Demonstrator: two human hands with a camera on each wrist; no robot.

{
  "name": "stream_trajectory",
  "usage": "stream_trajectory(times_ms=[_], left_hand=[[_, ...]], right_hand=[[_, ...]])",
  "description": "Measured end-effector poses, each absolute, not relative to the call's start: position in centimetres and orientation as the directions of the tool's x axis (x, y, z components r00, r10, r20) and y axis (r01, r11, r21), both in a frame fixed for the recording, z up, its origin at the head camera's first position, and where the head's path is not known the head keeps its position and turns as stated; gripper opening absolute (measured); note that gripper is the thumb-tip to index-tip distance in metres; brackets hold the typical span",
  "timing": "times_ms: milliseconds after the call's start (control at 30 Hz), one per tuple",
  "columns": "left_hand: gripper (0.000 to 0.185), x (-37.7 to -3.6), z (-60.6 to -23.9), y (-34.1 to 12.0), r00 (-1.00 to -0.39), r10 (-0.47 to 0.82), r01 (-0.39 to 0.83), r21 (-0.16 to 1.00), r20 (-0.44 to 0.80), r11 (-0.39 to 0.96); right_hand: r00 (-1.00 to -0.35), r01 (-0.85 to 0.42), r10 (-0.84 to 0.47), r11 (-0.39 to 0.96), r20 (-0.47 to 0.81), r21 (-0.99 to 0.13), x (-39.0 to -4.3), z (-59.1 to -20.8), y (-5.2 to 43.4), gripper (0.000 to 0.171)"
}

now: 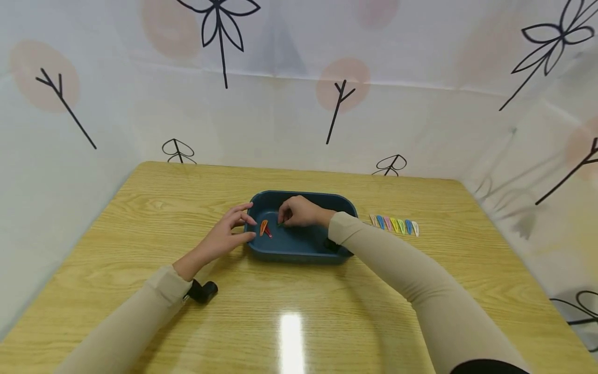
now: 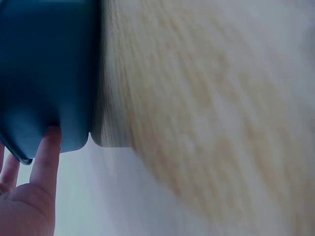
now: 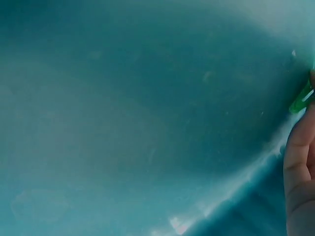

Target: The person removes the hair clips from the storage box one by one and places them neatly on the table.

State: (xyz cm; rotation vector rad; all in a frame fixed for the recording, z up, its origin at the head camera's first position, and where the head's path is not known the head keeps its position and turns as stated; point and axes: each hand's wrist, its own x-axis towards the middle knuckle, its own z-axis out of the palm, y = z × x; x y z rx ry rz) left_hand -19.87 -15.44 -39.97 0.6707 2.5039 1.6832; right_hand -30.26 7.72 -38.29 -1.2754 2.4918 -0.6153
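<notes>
Reaching into the blue tray [image 1: 299, 249], the right hand [image 1: 301, 212] is seen with its fingers curled together over the tray's floor, near the far-left corner. A small green clip [image 3: 301, 101] is pinched at the fingertips; only its end shows in the right wrist view, so its long axis cannot be judged. Just left of that hand, an orange clip [image 1: 263, 227] and a red clip [image 1: 268, 232] lie on the tray floor — the orange one with its long axis running roughly from the near edge toward the far edge, the red one slanted beside it and touching or nearly touching it.

The left hand [image 1: 229, 235] is held open, fingers spread apart, with a fingertip pressed against the tray's left outer wall, as shown in the left wrist view.

On the wooden table [image 1: 140, 234], just beyond the tray's right end, a row of coloured clips [image 1: 394, 225] is laid side by side — each pointed across the table's depth. No writing or brand can be read anywhere.
</notes>
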Motion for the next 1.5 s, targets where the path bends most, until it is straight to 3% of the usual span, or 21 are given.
stream_trajectory(times_ms=[267,733,1033,1500], left_hand=[[0.02,-19.7,-39.7,-15.2,-0.906,0.379,0.317,0.894,0.188,0.315],[0.019,-19.8,-39.5,-14.9,-0.904,0.387,0.317,0.893,0.183,0.319],[0.02,-19.7,-39.5,-14.9,-0.904,0.384,0.323,0.887,0.186,0.329],[0.021,-19.5,-39.5,-15.1,-0.91,0.374,0.311,0.893,0.181,0.325]], right_hand=[[-0.534,-0.67,-0.84,0.493,-0.102,-0.555,-30.3,-37.8,8.7,0.015],[-0.453,-0.737,-0.884,0.445,-0.116,-0.508,-29.8,-37.1,8.9,0.02],[-0.553,-0.64,-0.83,0.474,-0.065,-0.604,-29.1,-35.4,9.6,0.024],[-0.629,-0.598,-0.773,0.413,0.083,-0.687,-27.5,-32.5,11.0,0.028]])
